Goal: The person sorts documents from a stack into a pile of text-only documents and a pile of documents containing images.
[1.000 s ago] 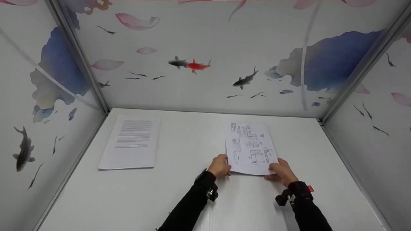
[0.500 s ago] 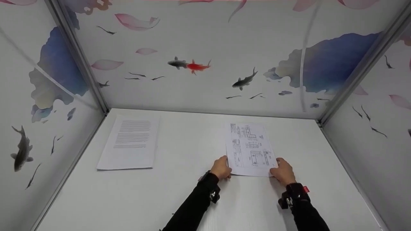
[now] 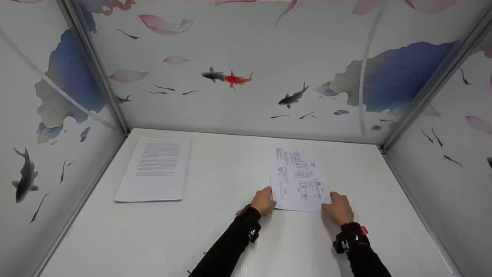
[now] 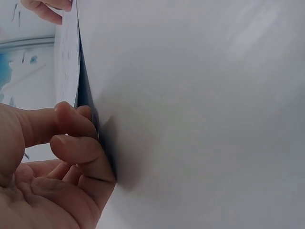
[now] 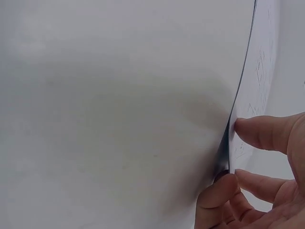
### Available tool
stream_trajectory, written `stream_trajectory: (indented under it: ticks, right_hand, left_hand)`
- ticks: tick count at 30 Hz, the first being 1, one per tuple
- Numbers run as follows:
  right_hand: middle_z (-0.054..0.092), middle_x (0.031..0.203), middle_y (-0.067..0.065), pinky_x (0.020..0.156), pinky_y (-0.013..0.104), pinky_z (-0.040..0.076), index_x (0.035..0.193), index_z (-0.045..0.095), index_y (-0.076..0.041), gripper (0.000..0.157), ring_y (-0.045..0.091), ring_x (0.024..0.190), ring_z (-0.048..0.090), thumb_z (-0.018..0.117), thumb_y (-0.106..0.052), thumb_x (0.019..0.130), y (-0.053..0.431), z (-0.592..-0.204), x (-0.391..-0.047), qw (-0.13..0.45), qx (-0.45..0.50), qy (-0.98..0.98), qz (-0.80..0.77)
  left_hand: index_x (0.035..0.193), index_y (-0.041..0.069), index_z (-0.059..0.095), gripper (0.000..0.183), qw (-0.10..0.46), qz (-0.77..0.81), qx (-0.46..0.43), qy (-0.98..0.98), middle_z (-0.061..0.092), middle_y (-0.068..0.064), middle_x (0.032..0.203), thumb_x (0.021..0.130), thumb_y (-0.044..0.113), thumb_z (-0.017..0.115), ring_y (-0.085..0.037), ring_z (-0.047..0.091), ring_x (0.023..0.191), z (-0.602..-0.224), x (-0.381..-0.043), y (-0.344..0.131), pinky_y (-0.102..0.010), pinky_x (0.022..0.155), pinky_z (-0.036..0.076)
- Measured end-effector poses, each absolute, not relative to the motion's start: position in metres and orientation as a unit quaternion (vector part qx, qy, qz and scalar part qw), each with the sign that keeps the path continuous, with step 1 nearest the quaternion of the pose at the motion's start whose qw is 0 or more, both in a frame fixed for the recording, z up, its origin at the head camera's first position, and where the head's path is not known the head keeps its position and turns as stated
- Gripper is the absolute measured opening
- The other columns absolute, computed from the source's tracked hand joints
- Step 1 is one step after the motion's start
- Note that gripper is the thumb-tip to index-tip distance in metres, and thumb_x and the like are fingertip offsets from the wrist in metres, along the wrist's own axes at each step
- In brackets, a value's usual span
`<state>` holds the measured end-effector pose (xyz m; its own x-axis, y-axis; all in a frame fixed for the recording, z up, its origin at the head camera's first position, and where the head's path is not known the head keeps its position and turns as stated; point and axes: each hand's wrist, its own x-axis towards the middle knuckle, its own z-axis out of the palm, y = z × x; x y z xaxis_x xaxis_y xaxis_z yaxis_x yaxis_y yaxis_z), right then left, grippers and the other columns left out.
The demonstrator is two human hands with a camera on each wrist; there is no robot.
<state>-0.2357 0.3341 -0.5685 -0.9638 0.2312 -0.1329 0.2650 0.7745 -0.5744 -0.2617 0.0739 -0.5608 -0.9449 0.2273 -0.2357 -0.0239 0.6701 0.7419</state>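
A sheet of paper with technical drawings [image 3: 301, 177] lies at the right of the white table, its near edge slightly raised in both wrist views. My left hand [image 3: 263, 201] pinches its near left corner between thumb and fingers. At the near right corner, my right hand [image 3: 339, 207] pinches the sheet, thumb on top and fingertips at the edge and below, as the right wrist view shows with the hand [image 5: 267, 167]. In the left wrist view the curled fingers of the left hand [image 4: 62, 162] sit at the paper's edge, close over the table.
A stack of printed text pages [image 3: 153, 169] lies at the table's left. White walls with painted fish and petals [image 3: 230, 77] enclose the table [image 3: 226, 169] at the back and both sides. Grey metal posts [image 3: 94, 69] stand at the corners.
The sheet's near edge, bowed and lifted one second ago, now lies flatter. My right hand has shifted slightly toward me, its fingers less visible under the sheet. The left hand has barely moved.
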Motion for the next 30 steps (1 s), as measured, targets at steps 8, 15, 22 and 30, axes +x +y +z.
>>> stream_trajectory:
  ticks: [8,15,22,30]
  right_hand:
    - [0.055,0.114,0.029,0.068,0.039,0.044,0.129,0.054,0.01,0.051,0.033,0.09,0.053,0.06,-0.012,0.083,0.335,-0.57,-0.235,0.029,0.132,0.947,-0.29]
    - [0.058,0.112,0.025,0.068,0.036,0.044,0.125,0.058,0.008,0.046,0.03,0.088,0.056,0.059,-0.012,0.084,0.334,-0.571,-0.236,0.033,0.14,0.939,-0.314]
    - [0.048,0.129,0.039,0.089,0.056,0.046,0.135,0.046,0.014,0.061,0.045,0.109,0.054,0.055,-0.027,0.092,0.328,-0.565,-0.237,0.03,0.144,0.943,-0.298]
    - [0.036,0.138,0.038,0.097,0.062,0.038,0.133,0.047,0.016,0.06,0.053,0.123,0.036,0.055,-0.029,0.094,0.317,-0.568,-0.238,0.017,0.147,0.947,-0.286]
  left_hand:
    - [0.13,-0.004,0.054,0.043,0.146,0.387,0.07,0.908,0.065,-0.017,0.116,0.089,0.004,0.063,-0.024,0.06,0.087,-0.564,-0.263,0.072,-0.031,0.067,0.05]
    - [0.127,-0.004,0.058,0.041,0.141,0.388,0.086,0.907,0.066,-0.016,0.117,0.087,0.003,0.064,-0.022,0.056,0.089,-0.564,-0.263,0.069,-0.037,0.085,0.05]
    - [0.122,-0.005,0.061,0.036,0.148,0.405,0.118,0.895,0.07,-0.013,0.098,0.087,0.006,0.065,-0.017,0.057,0.075,-0.561,-0.262,0.059,-0.03,0.072,0.049]
    - [0.134,-0.003,0.054,0.046,0.195,0.468,0.118,0.854,0.068,-0.006,0.078,0.092,0.014,0.064,-0.018,0.066,0.063,-0.56,-0.255,0.04,-0.021,0.051,0.042]
